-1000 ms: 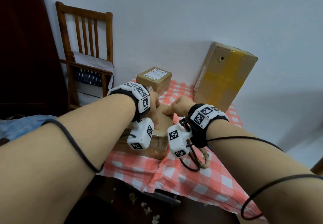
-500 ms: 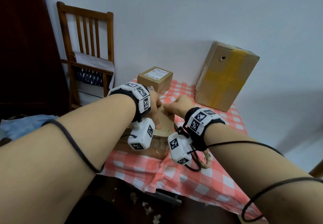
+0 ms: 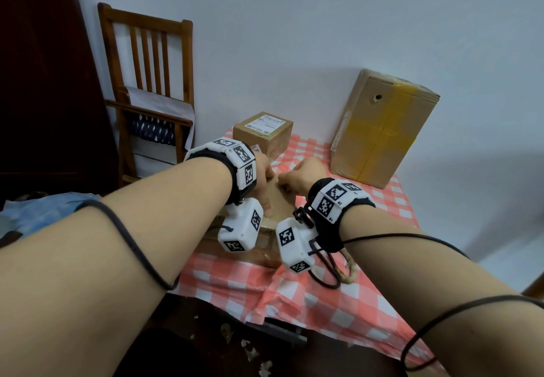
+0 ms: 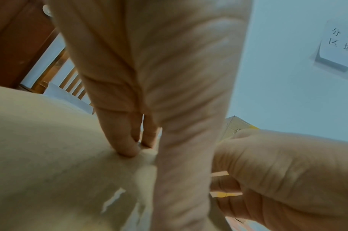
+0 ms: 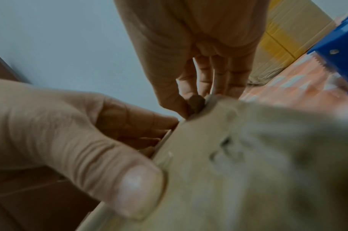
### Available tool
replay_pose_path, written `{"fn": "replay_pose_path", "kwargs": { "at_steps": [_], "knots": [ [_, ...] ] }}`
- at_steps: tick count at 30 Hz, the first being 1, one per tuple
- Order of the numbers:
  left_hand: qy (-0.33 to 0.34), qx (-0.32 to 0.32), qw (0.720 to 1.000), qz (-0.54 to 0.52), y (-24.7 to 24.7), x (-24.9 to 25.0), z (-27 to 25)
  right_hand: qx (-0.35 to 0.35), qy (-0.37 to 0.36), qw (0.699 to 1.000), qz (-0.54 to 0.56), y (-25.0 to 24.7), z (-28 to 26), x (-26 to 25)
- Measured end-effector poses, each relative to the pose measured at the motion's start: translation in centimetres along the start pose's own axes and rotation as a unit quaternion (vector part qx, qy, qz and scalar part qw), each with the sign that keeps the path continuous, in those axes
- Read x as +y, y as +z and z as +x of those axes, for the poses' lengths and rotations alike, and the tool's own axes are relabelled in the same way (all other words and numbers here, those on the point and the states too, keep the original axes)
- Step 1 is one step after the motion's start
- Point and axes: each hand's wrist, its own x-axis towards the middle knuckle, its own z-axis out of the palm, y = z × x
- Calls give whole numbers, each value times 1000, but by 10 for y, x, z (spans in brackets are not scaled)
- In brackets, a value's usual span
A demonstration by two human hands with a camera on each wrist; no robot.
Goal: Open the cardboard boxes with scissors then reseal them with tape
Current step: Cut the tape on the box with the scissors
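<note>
Both hands on the near cardboard box [image 3: 281,200] at the counter's [image 3: 323,303] front: left hand [image 3: 263,176] fingers curled over its far flap edge, right hand [image 3: 300,178] pinching that same edge beside it.

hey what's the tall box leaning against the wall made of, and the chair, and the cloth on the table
The tall box looks like plain brown corrugated cardboard, matte, with glossy yellowish tape over its seams and a small punched hole. The chair appears to be dark-stained wood with a slight sheen, slatted back. The cloth is red-and-white checked and creases sharply, so possibly thin fabric or plastic sheet; I cannot tell which.
</note>
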Motion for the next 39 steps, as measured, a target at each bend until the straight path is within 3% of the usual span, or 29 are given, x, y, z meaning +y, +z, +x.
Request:
{"fn": "replay_pose_path", "kwargs": {
  "at_steps": [7, 13, 18, 25, 39],
  "knots": [
    [1, 19, 1000, 9, 2, 1, 0, -70, 43, 983, 165, -14, 7, 4],
    [7, 30, 1000, -5, 5, 0, 0, -121, -75, 990, 15, -29, 2, 17],
    [10, 20, 1000, -5, 5, 2, -2, -93, -117, 989, -1, -29, -2, 23],
    [14, 8, 1000, 10, 1, 2, -5, -44, -113, 993, -7, -17, -3, 23],
    [24, -6, 1000, 2, 0, 2, -4, -31, -119, 992, 1, -11, 2, 26]
  ]
}}
